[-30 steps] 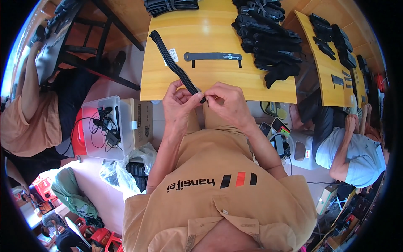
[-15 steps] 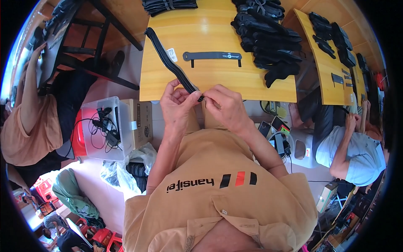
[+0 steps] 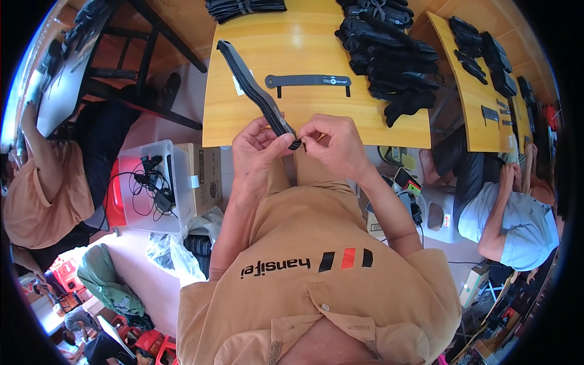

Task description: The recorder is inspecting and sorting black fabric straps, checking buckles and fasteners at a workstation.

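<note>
A long bundle of black straps (image 3: 246,82), layered flat on each other, slants over the near left of the wooden table. My left hand (image 3: 255,151) is closed around its near end, thumb on top. Beside that end, my right hand (image 3: 331,143) makes a pinch with thumb and forefinger. A small dark bit shows at those fingertips; what it is cannot be made out. Further up the table lies a single dark grey strap (image 3: 307,81) with a rounded, holed left end and two short black strips (image 3: 348,91) below it. A white label (image 3: 238,87) is partly hidden behind the bundle.
Piled black straps (image 3: 389,58) cover the table's right side; another stack (image 3: 246,6) sits at its far left. A clear plastic bin (image 3: 152,204) with cables and a cardboard box (image 3: 205,176) stand at left. Co-workers sit at tables on both sides.
The bundle has turned so its layered edges show more, and its far end has shifted slightly right. My right hand's fingertips have moved a little right, off the bundle's end.
</note>
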`<state>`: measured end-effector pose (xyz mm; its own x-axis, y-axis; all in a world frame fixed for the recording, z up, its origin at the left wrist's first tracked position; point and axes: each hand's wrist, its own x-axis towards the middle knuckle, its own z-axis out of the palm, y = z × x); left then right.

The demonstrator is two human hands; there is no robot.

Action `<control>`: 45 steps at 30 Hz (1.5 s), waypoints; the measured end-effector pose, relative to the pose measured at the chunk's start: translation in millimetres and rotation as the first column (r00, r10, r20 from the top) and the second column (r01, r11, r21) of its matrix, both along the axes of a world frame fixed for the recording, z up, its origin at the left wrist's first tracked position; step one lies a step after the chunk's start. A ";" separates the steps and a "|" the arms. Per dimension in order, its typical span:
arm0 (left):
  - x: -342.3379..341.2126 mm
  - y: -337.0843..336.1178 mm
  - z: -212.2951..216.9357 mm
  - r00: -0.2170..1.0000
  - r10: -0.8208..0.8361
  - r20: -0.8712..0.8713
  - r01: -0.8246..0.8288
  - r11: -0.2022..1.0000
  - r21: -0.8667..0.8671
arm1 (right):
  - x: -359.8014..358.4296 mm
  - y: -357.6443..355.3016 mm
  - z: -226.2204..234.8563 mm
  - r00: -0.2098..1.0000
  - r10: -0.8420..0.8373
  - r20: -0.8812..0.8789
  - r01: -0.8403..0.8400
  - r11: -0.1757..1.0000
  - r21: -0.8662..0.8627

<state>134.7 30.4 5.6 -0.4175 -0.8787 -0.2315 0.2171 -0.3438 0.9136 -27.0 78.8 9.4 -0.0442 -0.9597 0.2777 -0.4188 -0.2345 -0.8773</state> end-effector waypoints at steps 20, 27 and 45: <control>2.3 -8.8 0.6 1.000 0.018 -0.001 -0.018 1.000 0.000 | 12.3 1.1 15.5 0.807 -0.040 -0.590 -0.061 0.987 -0.150; 10.6 -7.2 9.1 0.999 -0.051 0.008 0.051 0.998 0.022 | 12.9 1.3 25.5 0.703 -0.024 -0.711 -0.100 0.986 -0.133; 40.6 6.6 24.7 0.763 -0.118 0.635 0.361 0.893 -0.267 | 30.1 -7.9 17.6 0.977 0.213 0.008 -0.213 0.974 0.080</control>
<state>175.3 36.9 30.3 -0.5120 -0.8359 -0.1978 -0.4477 0.0632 0.8919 3.1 70.9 27.0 0.1640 -0.9661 0.1995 -0.3673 -0.2475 -0.8966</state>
